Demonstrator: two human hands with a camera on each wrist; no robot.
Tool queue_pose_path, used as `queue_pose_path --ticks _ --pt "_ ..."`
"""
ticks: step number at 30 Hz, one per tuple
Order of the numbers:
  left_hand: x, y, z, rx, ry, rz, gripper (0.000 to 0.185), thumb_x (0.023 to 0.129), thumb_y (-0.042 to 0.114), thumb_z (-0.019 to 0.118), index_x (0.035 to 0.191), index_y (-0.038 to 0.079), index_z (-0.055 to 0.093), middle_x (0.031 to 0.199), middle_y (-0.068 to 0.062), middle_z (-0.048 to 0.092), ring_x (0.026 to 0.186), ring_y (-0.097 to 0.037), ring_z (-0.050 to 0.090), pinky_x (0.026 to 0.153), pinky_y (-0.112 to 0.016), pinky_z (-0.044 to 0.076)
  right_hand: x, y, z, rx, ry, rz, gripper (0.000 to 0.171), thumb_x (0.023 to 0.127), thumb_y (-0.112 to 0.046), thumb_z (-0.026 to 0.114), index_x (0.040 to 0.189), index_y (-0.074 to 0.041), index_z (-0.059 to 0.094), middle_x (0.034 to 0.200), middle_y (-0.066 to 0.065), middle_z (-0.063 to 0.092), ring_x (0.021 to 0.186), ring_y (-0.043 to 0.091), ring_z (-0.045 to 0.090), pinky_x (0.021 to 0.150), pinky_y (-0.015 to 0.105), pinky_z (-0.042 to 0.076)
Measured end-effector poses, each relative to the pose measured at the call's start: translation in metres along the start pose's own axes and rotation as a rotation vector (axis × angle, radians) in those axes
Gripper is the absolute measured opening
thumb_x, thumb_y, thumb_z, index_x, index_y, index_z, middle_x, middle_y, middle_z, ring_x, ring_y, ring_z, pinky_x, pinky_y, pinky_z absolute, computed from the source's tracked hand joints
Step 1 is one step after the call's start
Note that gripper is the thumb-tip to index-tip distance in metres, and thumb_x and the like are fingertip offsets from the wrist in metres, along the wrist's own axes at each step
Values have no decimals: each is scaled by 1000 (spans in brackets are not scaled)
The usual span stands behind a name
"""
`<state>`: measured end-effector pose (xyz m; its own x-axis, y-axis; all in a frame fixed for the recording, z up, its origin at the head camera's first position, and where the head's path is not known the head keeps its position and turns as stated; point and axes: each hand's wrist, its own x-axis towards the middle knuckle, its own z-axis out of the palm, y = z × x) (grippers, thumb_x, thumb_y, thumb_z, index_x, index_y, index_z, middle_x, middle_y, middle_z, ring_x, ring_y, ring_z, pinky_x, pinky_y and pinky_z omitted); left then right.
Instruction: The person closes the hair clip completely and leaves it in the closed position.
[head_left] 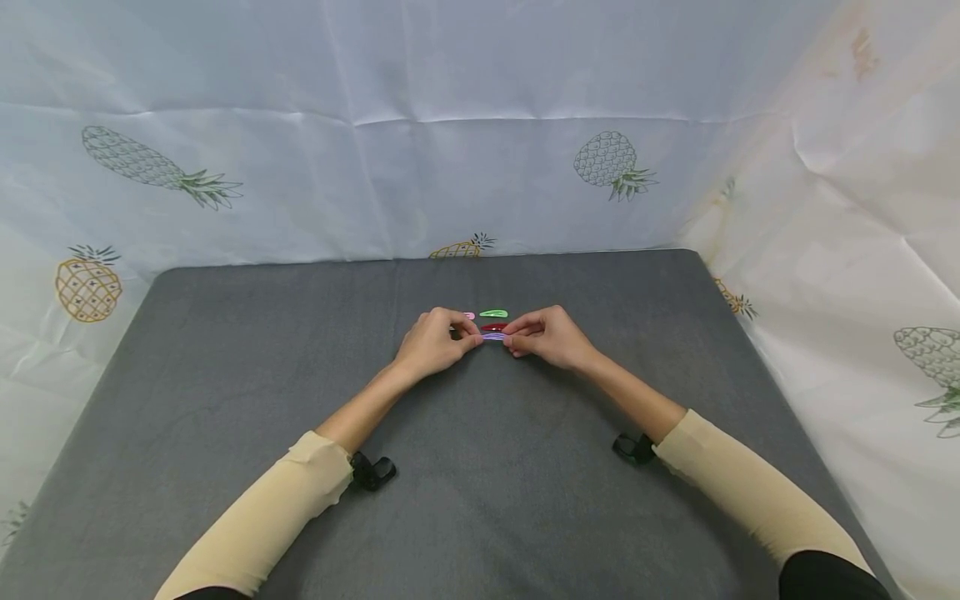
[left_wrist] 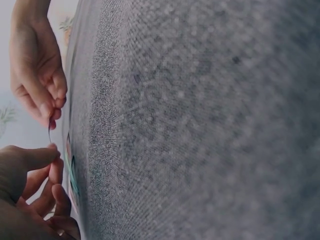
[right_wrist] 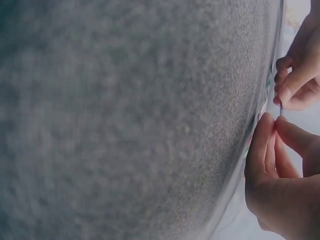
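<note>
Both hands pinch a slim purple hair clip (head_left: 493, 337), one at each end. The left hand (head_left: 437, 343) has its thumb and fingertip on the clip's left end, and the right hand (head_left: 555, 337) grips the right end the same way. Edge-on, the clip (left_wrist: 49, 133) looks like a thin strip between the fingertips in the left wrist view. Just behind it lies a red hair clip (head_left: 494, 327), with a green hair clip (head_left: 493, 313) farther back. A pink clip (head_left: 469, 316) shows partly beyond the left fingers, which hide the rest of it.
A grey cloth covers the table (head_left: 300, 333), whose far edge meets a white pineapple-print curtain (head_left: 480, 183). More of this curtain hangs at both sides. A black wrist mount (head_left: 372, 472) sits by the left sleeve, another (head_left: 634, 449) by the right.
</note>
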<state>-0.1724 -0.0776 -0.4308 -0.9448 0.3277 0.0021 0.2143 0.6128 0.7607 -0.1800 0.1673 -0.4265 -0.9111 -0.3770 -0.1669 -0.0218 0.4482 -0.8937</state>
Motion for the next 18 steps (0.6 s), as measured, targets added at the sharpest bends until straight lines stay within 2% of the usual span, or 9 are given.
queue_pose_path --ticks 10,18 --pt "3 0 1 13 -8 -5 12 102 23 78 94 16 84 87 -3 77 67 -15 56 54 -29 33 1 -1 -2 -4 -33 15 21 101 -7 76 118 6 79 106 23 82 81 9 77 80 30 66" --pt "6 0 2 45 -1 2 11 101 22 79 93 16 84 86 -2 77 67 -13 57 56 -30 36 5 1 -3 -21 -46 7 22 101 -8 76 119 6 78 101 21 82 78 7 76 76 29 66"
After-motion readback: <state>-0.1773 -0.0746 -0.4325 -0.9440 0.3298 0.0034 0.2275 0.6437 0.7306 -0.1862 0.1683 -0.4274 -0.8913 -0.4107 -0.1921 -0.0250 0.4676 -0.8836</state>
